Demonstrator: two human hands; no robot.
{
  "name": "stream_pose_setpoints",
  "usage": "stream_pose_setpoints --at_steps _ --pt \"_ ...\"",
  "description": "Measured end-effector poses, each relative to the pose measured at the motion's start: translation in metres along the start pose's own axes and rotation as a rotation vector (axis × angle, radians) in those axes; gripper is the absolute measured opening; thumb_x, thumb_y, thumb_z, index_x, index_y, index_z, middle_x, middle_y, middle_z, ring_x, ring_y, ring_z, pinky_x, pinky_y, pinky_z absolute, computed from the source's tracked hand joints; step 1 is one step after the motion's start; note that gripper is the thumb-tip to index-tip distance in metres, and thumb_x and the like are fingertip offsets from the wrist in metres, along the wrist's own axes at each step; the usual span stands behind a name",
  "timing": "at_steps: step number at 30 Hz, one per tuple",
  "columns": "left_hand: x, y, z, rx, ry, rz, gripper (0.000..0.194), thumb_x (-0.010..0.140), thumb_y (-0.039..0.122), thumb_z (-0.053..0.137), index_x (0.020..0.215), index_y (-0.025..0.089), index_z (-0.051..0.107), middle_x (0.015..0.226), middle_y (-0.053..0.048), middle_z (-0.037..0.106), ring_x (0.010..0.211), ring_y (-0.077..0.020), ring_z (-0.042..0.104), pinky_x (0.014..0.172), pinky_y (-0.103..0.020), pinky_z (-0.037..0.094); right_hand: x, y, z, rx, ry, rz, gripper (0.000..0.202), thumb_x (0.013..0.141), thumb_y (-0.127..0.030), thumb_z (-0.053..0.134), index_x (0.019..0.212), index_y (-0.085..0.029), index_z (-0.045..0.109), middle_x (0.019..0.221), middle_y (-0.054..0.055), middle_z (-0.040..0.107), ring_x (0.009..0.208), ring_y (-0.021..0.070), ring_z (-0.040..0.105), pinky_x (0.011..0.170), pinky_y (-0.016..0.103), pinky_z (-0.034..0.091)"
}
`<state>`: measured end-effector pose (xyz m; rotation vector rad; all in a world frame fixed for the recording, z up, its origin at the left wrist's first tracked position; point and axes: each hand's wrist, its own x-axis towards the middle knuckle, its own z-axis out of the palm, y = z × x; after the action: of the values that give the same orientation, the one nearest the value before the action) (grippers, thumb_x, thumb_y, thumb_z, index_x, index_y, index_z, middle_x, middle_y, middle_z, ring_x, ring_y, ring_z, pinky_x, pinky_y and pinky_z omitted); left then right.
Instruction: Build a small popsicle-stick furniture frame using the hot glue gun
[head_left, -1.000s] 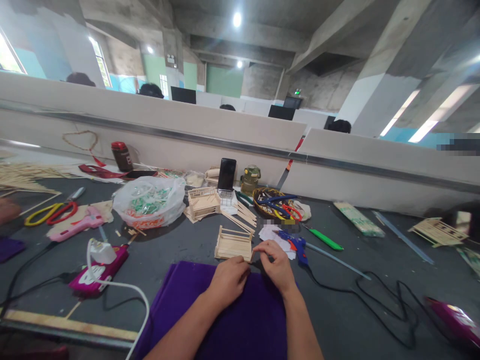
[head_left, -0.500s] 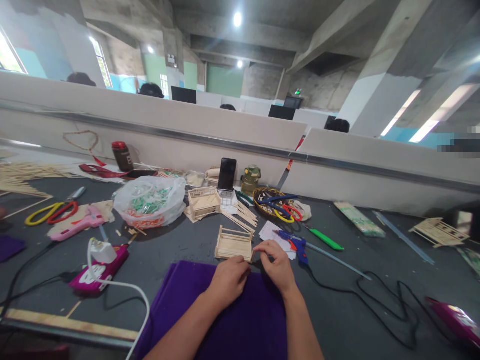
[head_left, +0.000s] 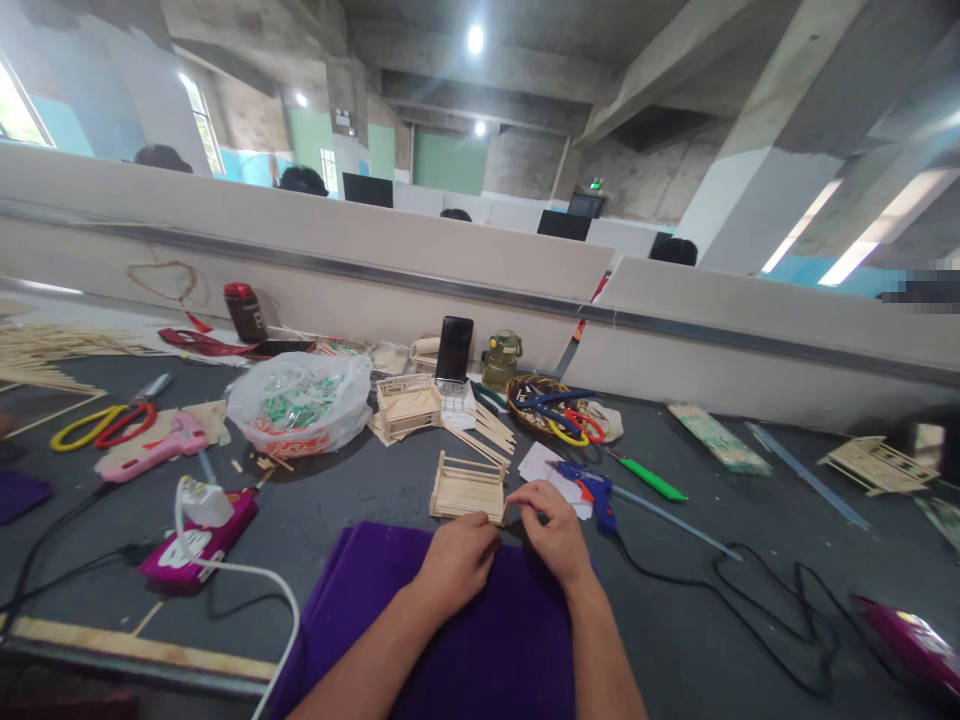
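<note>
A small wooden stick frame (head_left: 469,488), with a flat slatted base and low railings, lies on the dark table in front of me. My left hand (head_left: 463,553) is at its near edge, fingers curled together above a folded purple cloth (head_left: 382,590); what they hold, if anything, is hidden. Beside the frame's right near corner is my right hand (head_left: 553,525), with thumb and forefinger pinched together. Anything between those fingertips is too small to make out. A blue glue gun (head_left: 592,488) rests on white paper to the right of that hand.
Behind the frame are loose sticks (head_left: 491,430), a boxy stick model (head_left: 407,407), a phone (head_left: 454,348) and a basket (head_left: 517,400) of tools. A plastic bag (head_left: 247,405) and a pink glue gun (head_left: 161,450) lie left. A black cord (head_left: 675,575) runs across the right side.
My left hand has shifted very slightly. The right hand and the stick frame look the same as before.
</note>
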<state>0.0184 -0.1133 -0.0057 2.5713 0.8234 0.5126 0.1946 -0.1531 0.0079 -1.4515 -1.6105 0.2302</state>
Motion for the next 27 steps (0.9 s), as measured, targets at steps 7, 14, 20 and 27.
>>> stream_pose_setpoints --at_steps 7,14,20,27 --pt "-0.0006 0.0001 0.0005 -0.003 0.001 0.000 0.019 0.088 0.018 0.044 0.086 0.021 0.063 0.085 -0.002 0.061 0.081 -0.0154 0.057 0.069 -0.023 0.039 -0.0001 0.0008 0.0003 -0.008 0.004 -0.009 0.031 0.078 -0.006 0.046 0.087 -0.024 0.069 0.083 0.002 0.062 0.085 0.0185 0.057 0.077 0.031 0.044" --pt "-0.0006 0.0007 -0.0008 -0.008 -0.001 -0.003 0.020 0.088 0.018 0.043 0.087 0.021 0.063 0.085 -0.003 0.061 0.082 -0.0160 0.057 0.069 -0.023 0.039 0.0007 0.0022 0.0014 -0.010 0.010 -0.014 0.029 0.078 -0.007 0.046 0.086 -0.024 0.069 0.082 0.003 0.063 0.085 0.0187 0.057 0.077 0.031 0.045" --pt "-0.0005 0.0009 -0.0005 -0.010 -0.006 -0.001 0.020 0.088 0.018 0.043 0.087 0.021 0.063 0.086 -0.003 0.061 0.083 -0.0163 0.057 0.070 -0.023 0.039 0.0000 0.0025 0.0008 -0.011 0.015 -0.024 0.029 0.078 -0.007 0.046 0.086 -0.024 0.069 0.082 0.003 0.063 0.084 0.0187 0.058 0.076 0.031 0.046" --pt "-0.0001 0.0008 -0.0010 -0.011 -0.009 -0.007 0.020 0.088 0.018 0.043 0.087 0.021 0.063 0.085 -0.003 0.061 0.082 -0.0159 0.057 0.069 -0.023 0.039 0.0001 0.0007 0.0005 -0.013 0.006 -0.010 0.031 0.078 -0.006 0.046 0.088 -0.024 0.069 0.083 0.003 0.062 0.086 0.0185 0.057 0.078 0.031 0.045"
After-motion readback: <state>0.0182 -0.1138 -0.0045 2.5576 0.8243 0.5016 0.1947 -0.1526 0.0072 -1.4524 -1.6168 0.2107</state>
